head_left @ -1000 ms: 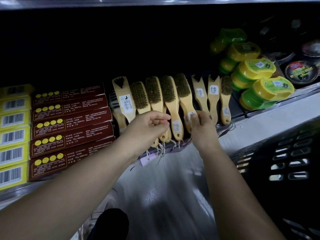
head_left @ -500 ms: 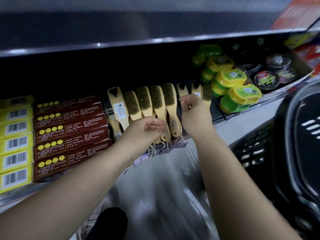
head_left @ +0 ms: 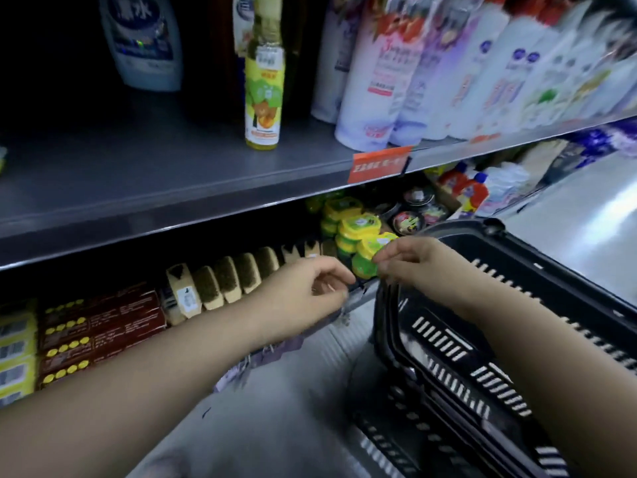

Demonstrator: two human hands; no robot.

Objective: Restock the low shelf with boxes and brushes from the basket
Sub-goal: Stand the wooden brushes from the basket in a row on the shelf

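While the black slatted plastic basket fills the 4 o'clock corner and the row of pale wooden bristle brushes stands on the low grey metal shelf beside dark red boxes at 9 o'clock, both hands hover at centre, apart from each other. The left hand and right hand have fingers loosely curled, seemingly holding nothing. I judge a placing step finished; next comes reaching to 4 o'clock into the basket.

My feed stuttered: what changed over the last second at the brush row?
Both hands came off the brush handles: the right hand drew back toward the black basket, and the left hand lifted, both apparently empty. The camera tilted up. Brushes and red boxes stayed put.
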